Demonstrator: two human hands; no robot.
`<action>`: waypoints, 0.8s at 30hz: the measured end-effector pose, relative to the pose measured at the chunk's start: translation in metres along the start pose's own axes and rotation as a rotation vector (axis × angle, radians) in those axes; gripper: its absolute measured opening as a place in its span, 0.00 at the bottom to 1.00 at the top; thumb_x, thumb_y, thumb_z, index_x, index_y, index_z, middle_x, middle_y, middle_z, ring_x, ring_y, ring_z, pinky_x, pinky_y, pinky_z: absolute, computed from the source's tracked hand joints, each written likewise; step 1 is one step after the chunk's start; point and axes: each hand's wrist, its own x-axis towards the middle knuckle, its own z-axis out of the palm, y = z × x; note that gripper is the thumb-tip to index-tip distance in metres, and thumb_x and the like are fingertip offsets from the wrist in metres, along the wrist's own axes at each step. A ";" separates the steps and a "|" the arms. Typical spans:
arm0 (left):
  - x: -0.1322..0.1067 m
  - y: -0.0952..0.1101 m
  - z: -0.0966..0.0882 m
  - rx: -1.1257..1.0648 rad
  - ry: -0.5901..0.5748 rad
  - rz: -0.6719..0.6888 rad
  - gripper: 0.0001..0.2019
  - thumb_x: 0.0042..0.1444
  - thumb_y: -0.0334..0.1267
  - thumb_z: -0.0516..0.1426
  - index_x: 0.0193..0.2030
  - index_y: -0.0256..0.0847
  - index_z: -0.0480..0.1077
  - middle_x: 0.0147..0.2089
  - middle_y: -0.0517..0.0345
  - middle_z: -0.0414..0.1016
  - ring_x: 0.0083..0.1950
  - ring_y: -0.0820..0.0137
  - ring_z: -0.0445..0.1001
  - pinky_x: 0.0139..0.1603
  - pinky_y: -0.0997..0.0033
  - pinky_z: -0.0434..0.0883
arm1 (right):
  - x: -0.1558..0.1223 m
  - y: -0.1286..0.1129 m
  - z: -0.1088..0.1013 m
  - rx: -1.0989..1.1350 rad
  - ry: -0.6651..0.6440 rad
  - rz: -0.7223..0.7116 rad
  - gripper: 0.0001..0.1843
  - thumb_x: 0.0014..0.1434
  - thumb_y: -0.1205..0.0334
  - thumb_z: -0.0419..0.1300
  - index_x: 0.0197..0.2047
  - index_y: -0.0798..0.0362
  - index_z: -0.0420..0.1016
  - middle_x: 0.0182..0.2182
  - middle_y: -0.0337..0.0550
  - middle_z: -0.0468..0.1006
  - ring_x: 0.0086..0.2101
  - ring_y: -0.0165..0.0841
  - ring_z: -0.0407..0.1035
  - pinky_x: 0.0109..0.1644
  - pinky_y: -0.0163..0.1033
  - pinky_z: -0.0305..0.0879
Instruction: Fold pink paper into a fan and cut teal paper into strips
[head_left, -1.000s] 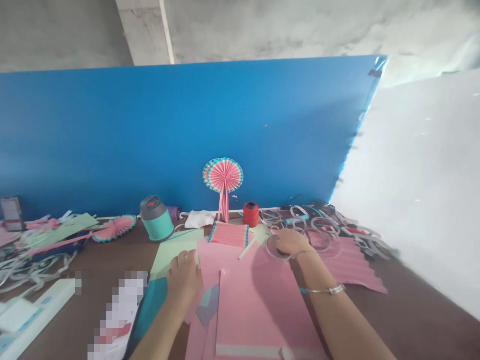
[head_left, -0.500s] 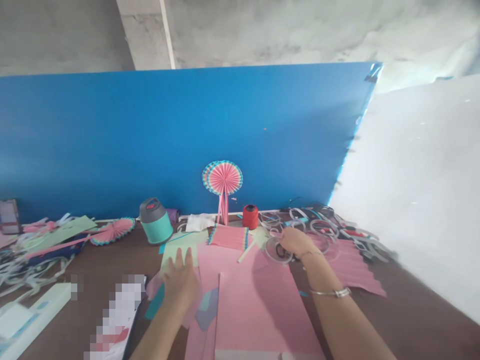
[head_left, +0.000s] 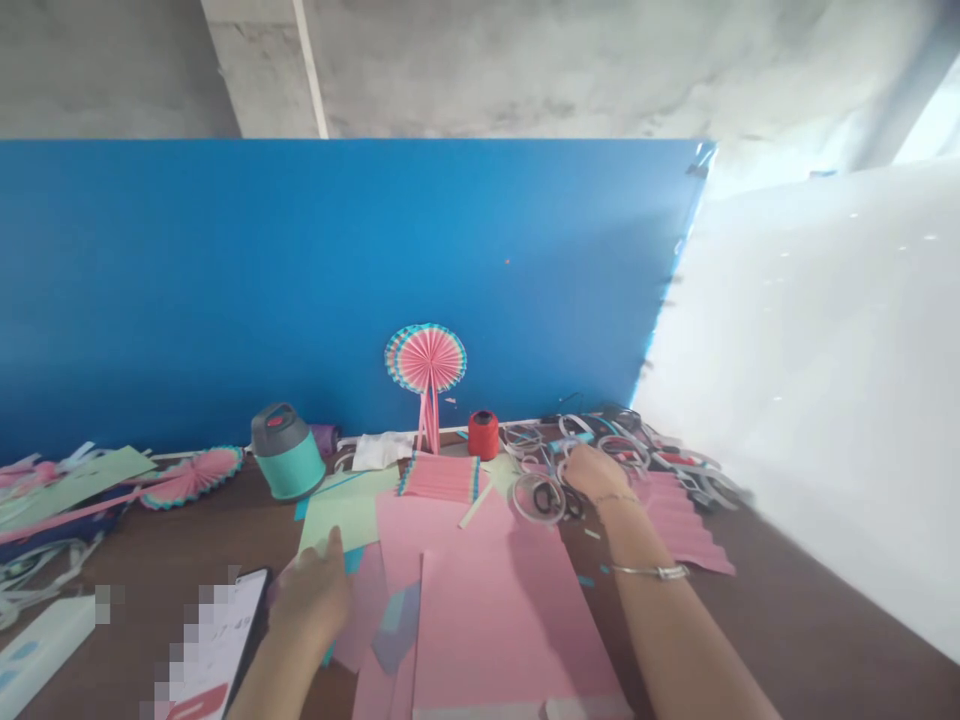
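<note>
Bare brown table (head_left: 810, 640) right of pink paper (head_left: 487, 610); ring clutter (head_left: 600, 450) behind.

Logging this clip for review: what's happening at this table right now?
A person is working with craft paper at a brown table. The left hand rests on loose paper pieces beside a pink sheet. The right hand reaches into a pile of tape rings, touching a clear ring. A finished paper fan stands against the blue board.

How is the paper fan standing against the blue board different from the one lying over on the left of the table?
The standing fan is opened into a full circle, upright on its stick against the blue board. The lying fan rests flat on the table, shows only a half circle, and its stick points sideways. Both are pleated pink paper with teal edging.
</note>
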 end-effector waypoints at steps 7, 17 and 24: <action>-0.001 0.003 -0.007 -0.037 0.020 -0.009 0.33 0.54 0.33 0.45 0.66 0.25 0.41 0.48 0.29 0.68 0.47 0.52 0.73 0.43 0.60 0.66 | -0.005 -0.007 0.012 -0.016 -0.066 0.008 0.18 0.51 0.68 0.55 0.45 0.58 0.74 0.45 0.60 0.75 0.46 0.44 0.70 0.44 0.41 0.65; -0.018 0.001 -0.026 -0.109 0.079 0.029 0.32 0.51 0.32 0.47 0.64 0.33 0.48 0.50 0.39 0.71 0.50 0.57 0.72 0.44 0.63 0.65 | -0.007 -0.009 0.016 -0.008 -0.069 0.018 0.17 0.53 0.66 0.54 0.46 0.56 0.73 0.46 0.58 0.75 0.48 0.43 0.68 0.46 0.42 0.64; -0.036 -0.008 -0.044 -0.020 -0.053 0.030 0.32 0.52 0.24 0.43 0.66 0.39 0.48 0.56 0.44 0.68 0.51 0.55 0.71 0.45 0.59 0.66 | -0.005 -0.011 0.015 0.045 -0.066 0.043 0.18 0.51 0.67 0.55 0.46 0.60 0.73 0.46 0.62 0.74 0.48 0.45 0.69 0.45 0.42 0.63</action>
